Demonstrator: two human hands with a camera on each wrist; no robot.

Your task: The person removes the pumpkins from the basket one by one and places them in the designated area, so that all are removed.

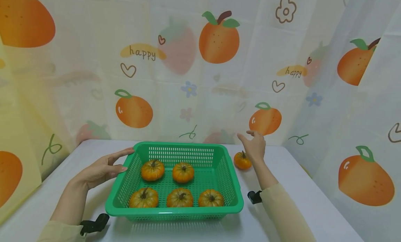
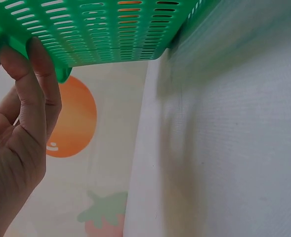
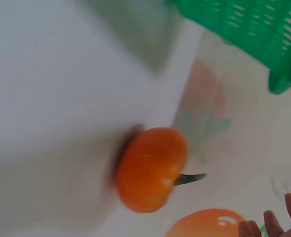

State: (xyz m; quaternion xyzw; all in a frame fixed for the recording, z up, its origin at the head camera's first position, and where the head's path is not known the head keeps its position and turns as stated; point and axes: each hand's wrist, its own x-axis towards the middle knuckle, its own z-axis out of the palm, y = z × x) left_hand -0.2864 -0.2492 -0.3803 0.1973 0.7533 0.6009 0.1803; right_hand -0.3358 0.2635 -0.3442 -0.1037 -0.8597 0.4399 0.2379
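Note:
A green plastic basket (image 1: 173,210) stands on the table with several small orange pumpkins (image 1: 183,172) inside. My left hand (image 1: 101,169) holds the basket's left rim, thumb and fingertips right at its edge; in the left wrist view, bent fingers (image 2: 34,94) reach up under the rim. Just right of the basket, one more small pumpkin (image 1: 242,161) sits on the table. My right hand (image 1: 256,146) is raised above and slightly right of it, thumb and fingers spread with nothing between them. From the right wrist, this pumpkin's dark stem shows, with my fingertips apart from it.
The white table (image 1: 300,200) ends at a fruit-patterned curtain (image 1: 219,85) behind and at the sides. A black wrist strap (image 1: 94,224) is on the left wrist and another strap (image 1: 254,197) on the right.

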